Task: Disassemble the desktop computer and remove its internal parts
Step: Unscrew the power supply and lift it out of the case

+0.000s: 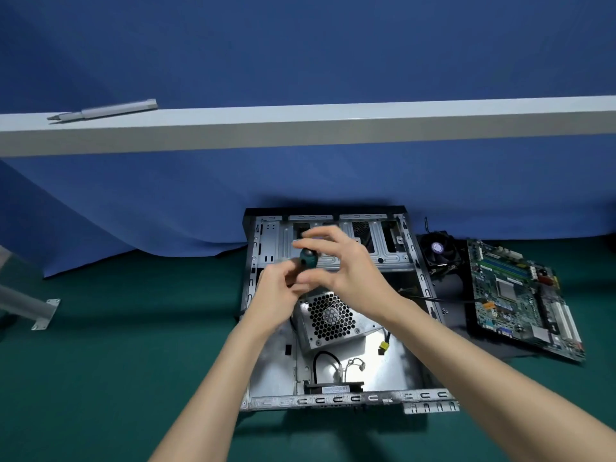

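Note:
An open desktop computer case [266,371] lies flat on the green table. Inside it a silver power supply [333,320] with a honeycomb fan grille sits tilted near the middle, and a small black fan [333,388] stands at the near wall with loose cables. Both my hands are above the case's left middle. My left hand [276,293] grips the shaft end of a screwdriver with a dark green handle [308,258]. My right hand [336,258] curls its fingers round the top of that handle. The screwdriver's tip is hidden behind my hands.
A removed green motherboard [523,298] lies to the right of the case, with a black CPU cooler fan [438,250] behind it. A grey pen-like tool [106,110] rests on the white shelf above. A metal bracket [43,313] stands at far left. Blue cloth backs the table.

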Demonstrator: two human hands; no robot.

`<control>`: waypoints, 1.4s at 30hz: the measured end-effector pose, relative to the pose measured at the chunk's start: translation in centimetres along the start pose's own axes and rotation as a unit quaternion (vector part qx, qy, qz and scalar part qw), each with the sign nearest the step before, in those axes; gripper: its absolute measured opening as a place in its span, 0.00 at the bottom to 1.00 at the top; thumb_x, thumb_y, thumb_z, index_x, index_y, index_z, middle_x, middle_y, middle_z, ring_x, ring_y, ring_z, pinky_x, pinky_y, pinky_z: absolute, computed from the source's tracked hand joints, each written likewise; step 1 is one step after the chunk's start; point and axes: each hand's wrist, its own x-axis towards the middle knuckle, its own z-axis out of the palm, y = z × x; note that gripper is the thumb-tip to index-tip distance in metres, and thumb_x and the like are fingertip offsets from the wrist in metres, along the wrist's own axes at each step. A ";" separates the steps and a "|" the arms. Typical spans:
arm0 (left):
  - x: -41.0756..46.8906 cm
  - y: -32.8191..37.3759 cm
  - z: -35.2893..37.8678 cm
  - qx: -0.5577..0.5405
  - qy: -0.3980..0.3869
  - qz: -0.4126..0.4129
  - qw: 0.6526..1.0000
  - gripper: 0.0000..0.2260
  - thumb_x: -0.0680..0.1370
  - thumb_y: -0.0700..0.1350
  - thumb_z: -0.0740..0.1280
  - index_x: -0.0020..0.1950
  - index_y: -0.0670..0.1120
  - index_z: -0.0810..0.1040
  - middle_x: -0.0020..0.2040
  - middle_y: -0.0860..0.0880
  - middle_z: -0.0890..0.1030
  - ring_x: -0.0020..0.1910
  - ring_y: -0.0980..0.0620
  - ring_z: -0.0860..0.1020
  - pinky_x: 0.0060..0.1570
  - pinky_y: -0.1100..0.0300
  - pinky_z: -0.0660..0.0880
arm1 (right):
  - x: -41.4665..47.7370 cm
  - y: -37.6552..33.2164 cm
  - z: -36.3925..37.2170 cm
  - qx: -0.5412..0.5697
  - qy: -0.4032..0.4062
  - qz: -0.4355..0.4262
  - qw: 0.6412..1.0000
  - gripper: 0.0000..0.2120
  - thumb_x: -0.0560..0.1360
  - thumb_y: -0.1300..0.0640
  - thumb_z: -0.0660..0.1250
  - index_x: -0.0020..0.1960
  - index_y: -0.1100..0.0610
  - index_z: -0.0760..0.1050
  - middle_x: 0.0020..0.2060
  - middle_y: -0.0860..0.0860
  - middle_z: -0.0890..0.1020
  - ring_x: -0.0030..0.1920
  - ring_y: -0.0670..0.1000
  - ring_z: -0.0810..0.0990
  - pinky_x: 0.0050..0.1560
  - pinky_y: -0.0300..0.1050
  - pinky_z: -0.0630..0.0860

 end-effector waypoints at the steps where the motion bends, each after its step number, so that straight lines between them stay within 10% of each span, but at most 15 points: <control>1: -0.1 0.0 -0.1 -0.002 -0.011 -0.005 1.000 0.12 0.73 0.30 0.68 0.42 0.48 0.80 0.40 0.49 0.82 0.40 0.58 0.81 0.41 0.66 0.77 | -0.1 0.0 0.1 -0.009 0.001 0.000 1.000 0.19 0.68 0.59 0.76 0.59 0.55 0.80 0.55 0.52 0.74 0.56 0.50 0.74 0.62 0.40 0.68; 7: 0.1 0.5 0.8 0.024 0.067 -0.042 0.997 0.10 0.63 0.40 0.79 0.37 0.42 0.79 0.32 0.49 0.82 0.30 0.62 0.76 0.30 0.72 0.71 | -0.5 0.3 0.4 0.022 0.067 0.005 0.998 0.21 0.70 0.77 0.64 0.57 0.60 0.81 0.43 0.53 0.79 0.46 0.49 0.78 0.51 0.38 0.74; 12: -0.1 0.3 -0.2 0.017 -0.018 -0.011 1.000 0.05 0.70 0.35 0.73 0.45 0.40 0.81 0.41 0.43 0.83 0.42 0.45 0.81 0.40 0.57 0.79 | -0.8 0.2 0.4 -0.010 0.006 -0.009 1.000 0.18 0.69 0.57 0.75 0.59 0.55 0.80 0.54 0.50 0.75 0.57 0.48 0.74 0.61 0.38 0.68; 15: -0.2 -0.2 -1.1 -0.033 -0.068 -0.038 0.996 0.12 0.74 0.30 0.68 0.46 0.47 0.82 0.44 0.53 0.85 0.48 0.56 0.82 0.46 0.66 0.77 | -0.7 0.2 0.7 -0.003 0.047 -0.013 0.999 0.15 0.72 0.64 0.72 0.59 0.57 0.80 0.46 0.51 0.74 0.47 0.48 0.74 0.54 0.36 0.71; 18: 0.1 0.3 -0.7 -0.022 -0.036 -0.056 0.998 0.10 0.74 0.31 0.68 0.43 0.47 0.80 0.39 0.55 0.84 0.42 0.59 0.82 0.43 0.68 0.76 | -0.6 0.2 0.7 0.007 0.059 -0.016 0.998 0.19 0.72 0.74 0.66 0.59 0.59 0.80 0.45 0.51 0.78 0.46 0.46 0.77 0.51 0.36 0.72; 22: 0.0 0.5 0.4 0.051 0.039 -0.020 0.998 0.14 0.72 0.30 0.66 0.34 0.48 0.75 0.29 0.56 0.78 0.31 0.66 0.76 0.31 0.74 0.70 | -0.8 0.2 0.5 0.015 0.046 -0.005 0.999 0.16 0.70 0.60 0.74 0.58 0.55 0.81 0.53 0.50 0.76 0.55 0.48 0.75 0.60 0.39 0.69; 25: -0.3 -0.1 1.6 0.058 0.102 -0.021 0.993 0.12 0.70 0.34 0.73 0.33 0.45 0.73 0.34 0.49 0.80 0.35 0.57 0.80 0.36 0.61 0.76 | -0.7 0.4 0.5 0.037 0.096 0.008 0.995 0.13 0.70 0.64 0.74 0.54 0.57 0.82 0.46 0.54 0.74 0.45 0.52 0.75 0.50 0.42 0.74; 31: 0.3 0.3 0.4 -0.049 -0.024 -0.047 0.997 0.19 0.74 0.33 0.69 0.58 0.53 0.75 0.41 0.50 0.84 0.43 0.53 0.83 0.45 0.59 0.79 | -0.9 1.4 -1.0 0.050 0.089 0.011 0.995 0.24 0.66 0.82 0.60 0.53 0.63 0.82 0.46 0.55 0.83 0.50 0.49 0.80 0.52 0.43 0.79; 37: -0.2 0.7 0.9 0.042 0.003 -0.016 0.999 0.19 0.73 0.26 0.62 0.31 0.49 0.71 0.27 0.56 0.76 0.30 0.63 0.76 0.30 0.76 0.69 | -0.9 0.7 0.1 0.086 0.051 0.023 0.995 0.18 0.67 0.61 0.76 0.57 0.55 0.81 0.56 0.49 0.76 0.55 0.42 0.74 0.57 0.31 0.69; 42: -0.2 0.1 1.2 -0.044 0.078 -0.056 0.994 0.12 0.63 0.36 0.78 0.36 0.42 0.76 0.33 0.49 0.81 0.32 0.58 0.78 0.33 0.68 0.74 | -0.8 0.6 0.9 0.068 0.106 0.015 0.992 0.21 0.68 0.79 0.65 0.55 0.62 0.81 0.45 0.55 0.78 0.47 0.46 0.79 0.50 0.33 0.74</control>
